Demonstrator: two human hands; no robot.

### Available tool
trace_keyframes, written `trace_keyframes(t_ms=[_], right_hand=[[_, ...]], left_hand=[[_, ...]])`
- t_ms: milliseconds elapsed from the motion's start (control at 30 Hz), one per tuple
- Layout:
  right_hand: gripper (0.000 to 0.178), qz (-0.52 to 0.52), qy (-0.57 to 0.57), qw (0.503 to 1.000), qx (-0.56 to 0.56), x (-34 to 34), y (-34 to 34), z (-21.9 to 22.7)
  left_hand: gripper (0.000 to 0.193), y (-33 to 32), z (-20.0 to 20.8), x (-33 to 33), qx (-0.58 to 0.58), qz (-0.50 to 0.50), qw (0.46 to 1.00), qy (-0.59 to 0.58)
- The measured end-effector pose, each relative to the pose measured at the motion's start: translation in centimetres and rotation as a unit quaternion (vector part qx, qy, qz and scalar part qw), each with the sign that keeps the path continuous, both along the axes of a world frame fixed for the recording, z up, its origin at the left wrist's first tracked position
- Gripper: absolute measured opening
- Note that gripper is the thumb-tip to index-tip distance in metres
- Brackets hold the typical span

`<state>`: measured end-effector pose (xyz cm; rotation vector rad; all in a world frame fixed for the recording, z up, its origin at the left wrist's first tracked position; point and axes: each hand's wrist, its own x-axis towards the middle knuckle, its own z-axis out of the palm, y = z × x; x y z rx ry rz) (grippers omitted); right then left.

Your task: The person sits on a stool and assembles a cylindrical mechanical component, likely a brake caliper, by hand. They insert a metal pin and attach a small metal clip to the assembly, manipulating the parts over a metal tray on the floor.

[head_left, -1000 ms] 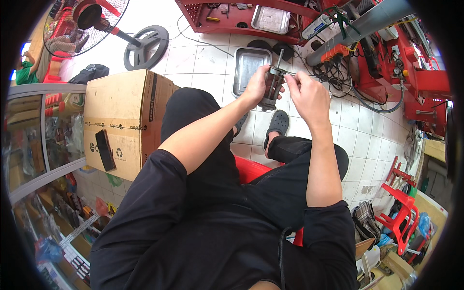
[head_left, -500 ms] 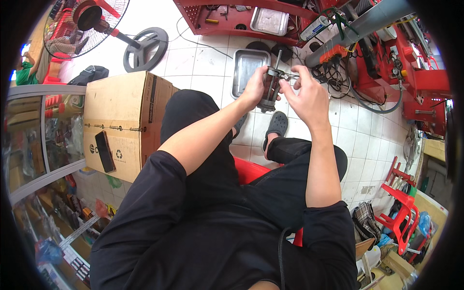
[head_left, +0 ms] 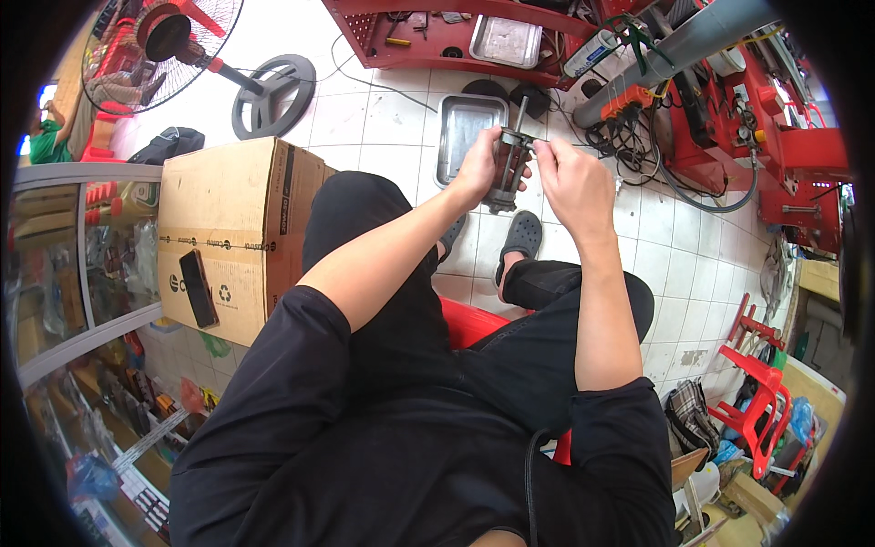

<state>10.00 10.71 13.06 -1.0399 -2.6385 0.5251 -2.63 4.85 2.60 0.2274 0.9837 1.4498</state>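
Observation:
My left hand [head_left: 477, 170] is wrapped round a small cylinder device [head_left: 511, 171] with dark metal end plates, a brownish barrel and side rods. A thin metal rod sticks up from its far end, and it is held slightly tilted above the floor. Close against its upper plate, on the right side, my right hand [head_left: 580, 182] is closed with thumb and fingers pinched together. What the pinch holds is hidden by the fingers. Beyond the device, a metal tray [head_left: 447, 169] lies on the floor.
To my left stands a cardboard box [head_left: 219, 182] with a phone [head_left: 198, 288] on top, beside a glass cabinet [head_left: 46, 365]. A fan [head_left: 169, 36] stands farther off. Red workshop racks [head_left: 437, 56], cables [head_left: 629, 137] and a grey pipe [head_left: 693, 50] fill the far right; a red stool [head_left: 761, 392] is at right.
My right hand's spread fingers have closed into a pinch at the device's upper plate, and the silver fitting seen there is now covered. My left hand keeps its hold.

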Motion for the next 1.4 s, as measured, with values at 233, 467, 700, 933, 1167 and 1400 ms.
trace_keyframes(t_ms=[233,467,700,933,1167,1400], right_hand=[[0.029,0.030,0.041,0.999,0.013,0.4,0.0,0.1],[0.024,-0.022,-0.006,1.000,0.004,0.3,-0.2,1.0],[0.020,0.000,-0.005,1.000,0.004,0.2,0.0,-0.2],[0.022,0.054,0.099,0.993,0.045,0.1,0.2,-1.1],[0.021,-0.051,0.004,0.999,-0.003,0.0,-0.5,1.2],[0.025,0.012,0.017,1.000,0.020,0.4,0.4,-0.8]], left_hand=[[0.057,0.0,-0.2,0.1,-0.008,0.004,1.000,0.019],[0.054,-0.3,0.1,0.1,-0.003,-0.006,1.000,0.018],[0.056,-0.1,0.5,0.0,0.000,0.011,1.000,-0.002],[0.056,-0.2,0.8,0.1,-0.015,0.008,1.000,-0.009],[0.057,-0.1,0.3,0.1,-0.008,0.005,1.000,0.017],[0.058,-0.1,0.7,-0.1,-0.001,0.011,1.000,-0.010]])
